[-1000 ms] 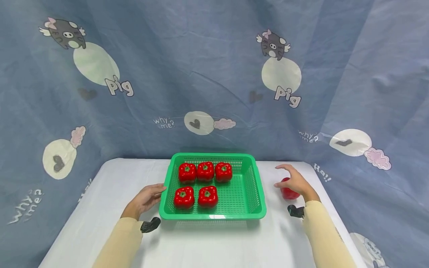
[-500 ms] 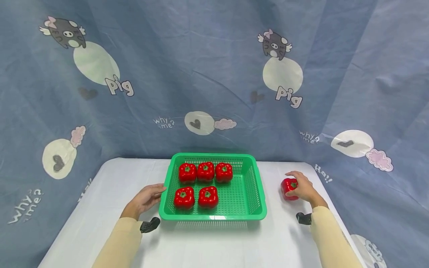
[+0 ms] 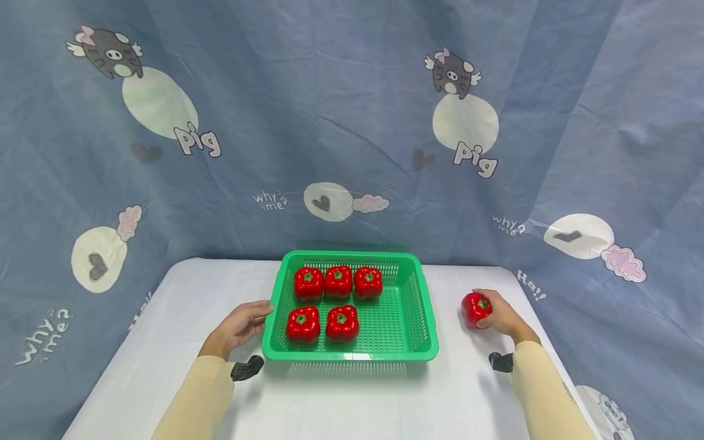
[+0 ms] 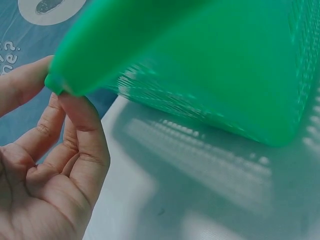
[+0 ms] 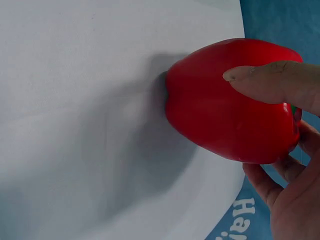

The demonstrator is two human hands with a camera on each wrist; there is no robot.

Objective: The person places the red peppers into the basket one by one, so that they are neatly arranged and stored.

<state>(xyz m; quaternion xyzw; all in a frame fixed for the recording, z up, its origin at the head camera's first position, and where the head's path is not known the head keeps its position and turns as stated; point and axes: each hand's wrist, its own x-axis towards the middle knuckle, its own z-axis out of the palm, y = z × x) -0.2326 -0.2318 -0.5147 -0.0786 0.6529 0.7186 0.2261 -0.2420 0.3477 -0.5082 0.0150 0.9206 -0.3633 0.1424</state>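
My left hand (image 3: 240,327) pinches the left rim of a green plastic basket (image 3: 352,355) between thumb and fingers; the left wrist view shows the fingertips (image 4: 80,107) at the rim's edge. Inside the basket stand several red bell peppers (image 3: 342,324), three along the back and two in front, stems up. To the right of the basket, my right hand (image 3: 502,315) grips another red bell pepper (image 3: 473,308) at the table's right side. In the right wrist view the thumb (image 5: 270,82) lies across that pepper's side, with other fingers behind and below it.
A white-covered table (image 3: 352,403) carries the basket, whose right part shows its bare green floor. Behind and at both sides hangs a blue cloth (image 3: 352,122) printed with pigs and lettering. A dark wrist camera (image 3: 247,368) sits on the left wrist, another (image 3: 500,362) on the right.
My right hand has moved right and down onto the lone bell pepper, and its spread fingers have closed round it. My left hand has stayed at the basket's rim.
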